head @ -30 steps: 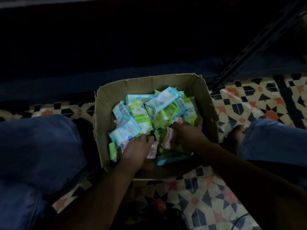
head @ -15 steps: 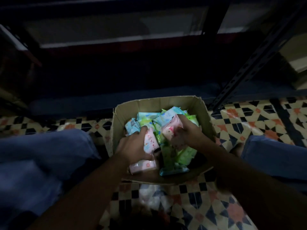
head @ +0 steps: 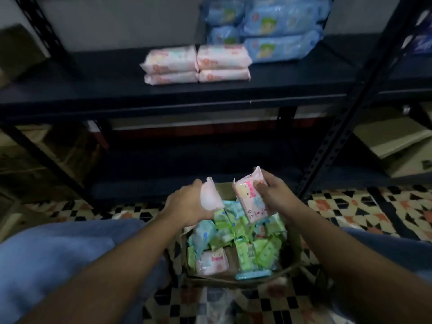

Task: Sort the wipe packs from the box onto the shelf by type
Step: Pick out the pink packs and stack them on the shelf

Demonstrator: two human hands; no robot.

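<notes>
We've got L hand (head: pixel 187 206) clamped on pink pack (head: pixel 211 197), R hand (head: pixel 275 195) gripping 2nd pink pack (head: pixel 251 202), both above box (head: pixel 292 244) by its far edge, pink stacks (head: pixel 196 64) at shelf (head: pixel 163 94) front edge, blue stacks (head: pixel 275 26) behind.

Both forearms reach forward, bare and side by side — the left hand (head: pixel 187 204) curled closed, knuckles up, the right hand (head: pixel 273 195) raised slightly higher, fingers (head: pixel 260 188) and thumb clamped shut.

Above the cardboard box (head: pixel 291 247) of green and blue packs (head: pixel 245 244), the left hand (head: pixel 187 204) and right hand (head: pixel 272 192) each grip a pink pack, below pink stacks (head: pixel 196 64) on the shelf (head: pixel 163 94).
</notes>
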